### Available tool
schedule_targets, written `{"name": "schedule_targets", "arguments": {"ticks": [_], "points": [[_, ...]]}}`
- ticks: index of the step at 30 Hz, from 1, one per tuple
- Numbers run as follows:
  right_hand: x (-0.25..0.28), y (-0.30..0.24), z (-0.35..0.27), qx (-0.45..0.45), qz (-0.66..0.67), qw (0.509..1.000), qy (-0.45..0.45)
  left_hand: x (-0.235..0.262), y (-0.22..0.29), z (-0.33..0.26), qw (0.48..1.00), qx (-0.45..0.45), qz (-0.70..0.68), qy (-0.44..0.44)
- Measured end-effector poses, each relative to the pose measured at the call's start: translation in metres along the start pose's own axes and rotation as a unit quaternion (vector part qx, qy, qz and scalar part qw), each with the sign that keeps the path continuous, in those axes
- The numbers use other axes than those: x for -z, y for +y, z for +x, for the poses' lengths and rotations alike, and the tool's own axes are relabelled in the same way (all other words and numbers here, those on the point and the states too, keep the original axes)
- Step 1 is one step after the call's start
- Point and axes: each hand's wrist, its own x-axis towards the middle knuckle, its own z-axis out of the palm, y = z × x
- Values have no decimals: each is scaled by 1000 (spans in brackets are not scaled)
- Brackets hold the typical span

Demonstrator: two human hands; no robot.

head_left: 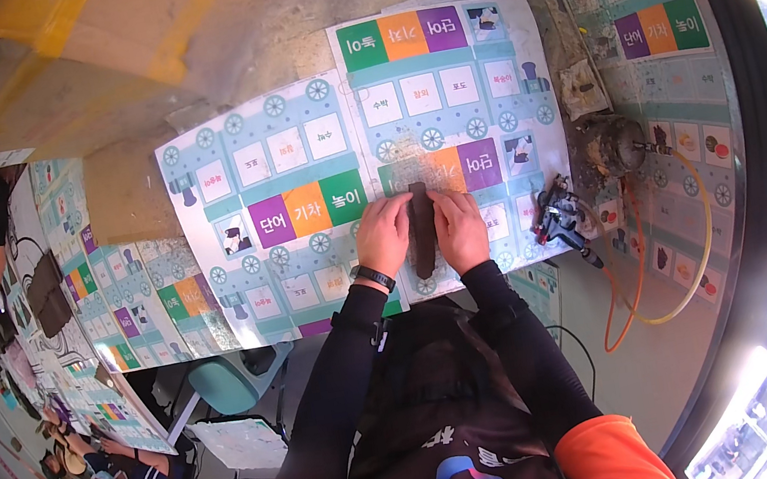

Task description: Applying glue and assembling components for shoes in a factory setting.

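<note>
A narrow dark brown strip (423, 238), its material too small to make out, lies lengthwise in front of me on printed sheets (303, 243) covering the table. At its far end, my left hand (385, 236) has its bent fingers closed on the left edge. Opposite, my right hand (459, 232) closes its fingers on the right edge of that same end. The near part of the strip stretches toward me between both wrists. Brown dust or residue marks the sheet around it.
Right of my hands sits a black spray-gun-like tool (558, 218) with an orange and a yellow hose (708, 236). A stained metal pot (606, 146) stands behind it. Taped cardboard (119, 50) covers the far left. A teal chair (225, 385) is lower left; several people work beyond.
</note>
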Motion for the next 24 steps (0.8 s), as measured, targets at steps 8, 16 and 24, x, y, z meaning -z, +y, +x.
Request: {"name": "schedule_targets", "arguments": {"ticks": [8, 16, 24], "points": [[1, -1, 0, -10, 1, 1000, -9, 1, 0, 1, 1000, -5, 5, -2], [6, 3, -4, -26, 48, 998, -33, 3, -2, -3, 1000, -10, -7, -10], [14, 7, -12, -31, 89, 996, -1, 9, 2, -17, 999, -21, -25, 13]]}}
